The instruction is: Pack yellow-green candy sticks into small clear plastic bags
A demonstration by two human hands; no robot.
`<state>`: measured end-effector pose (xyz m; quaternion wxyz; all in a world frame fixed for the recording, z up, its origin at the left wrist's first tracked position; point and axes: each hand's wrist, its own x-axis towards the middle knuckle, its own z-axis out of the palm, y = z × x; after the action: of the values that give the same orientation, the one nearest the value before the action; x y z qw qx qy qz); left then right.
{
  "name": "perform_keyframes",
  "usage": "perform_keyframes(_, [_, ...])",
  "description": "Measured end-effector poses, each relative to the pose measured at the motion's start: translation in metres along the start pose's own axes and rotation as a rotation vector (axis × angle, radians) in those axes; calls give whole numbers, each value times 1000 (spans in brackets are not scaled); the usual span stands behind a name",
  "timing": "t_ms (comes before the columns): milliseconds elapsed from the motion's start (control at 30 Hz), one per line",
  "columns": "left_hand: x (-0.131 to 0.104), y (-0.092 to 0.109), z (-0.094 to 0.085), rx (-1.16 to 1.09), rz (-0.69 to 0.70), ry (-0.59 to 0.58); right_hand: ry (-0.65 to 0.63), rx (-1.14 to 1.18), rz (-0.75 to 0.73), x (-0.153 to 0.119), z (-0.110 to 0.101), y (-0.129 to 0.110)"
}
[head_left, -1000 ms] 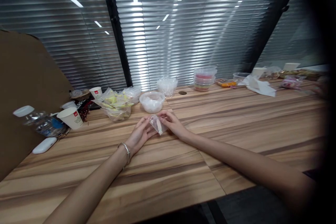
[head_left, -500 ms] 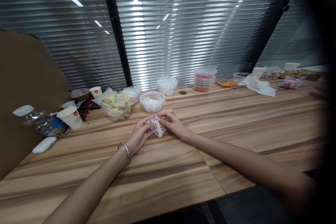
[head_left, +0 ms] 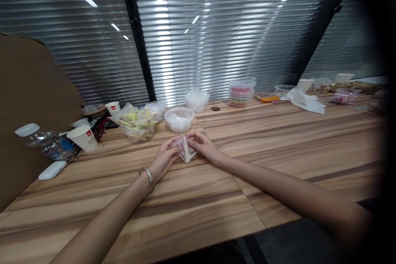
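Observation:
A small clear plastic bag (head_left: 186,151) with a pale, stick-like item inside is held just above the wooden table (head_left: 198,214). My left hand (head_left: 164,159), with a bracelet at the wrist, pinches the bag's left side. On its right side, the fingers of my right hand (head_left: 206,148) are closed on the bag near its top. Just behind my hands stands a clear bowl (head_left: 179,119) with whitish, translucent contents. To its left, another clear bowl (head_left: 140,134) is heaped with bags of yellow pieces.
On the left lie a plastic bottle (head_left: 51,142), a paper cup (head_left: 83,138) and a white case (head_left: 52,170). Along the back are a clear container (head_left: 198,101), stacked tubs (head_left: 240,93), an orange packet (head_left: 266,97) and a white tissue (head_left: 306,101).
The bag has turned and spread slightly between my fingers, and the pale item inside shows more upright. Both hands stay in nearly the same place.

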<state>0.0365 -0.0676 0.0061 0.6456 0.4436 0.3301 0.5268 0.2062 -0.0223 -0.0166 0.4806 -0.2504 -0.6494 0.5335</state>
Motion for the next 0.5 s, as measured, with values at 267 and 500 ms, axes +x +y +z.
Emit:
perform_keyframes(267, [-1, 0, 0, 49, 5, -8, 15, -110, 5, -1, -2, -1])
perform_keyframes(500, [-1, 0, 2, 55, 18, -25, 19, -145, 33, -2, -1, -5])
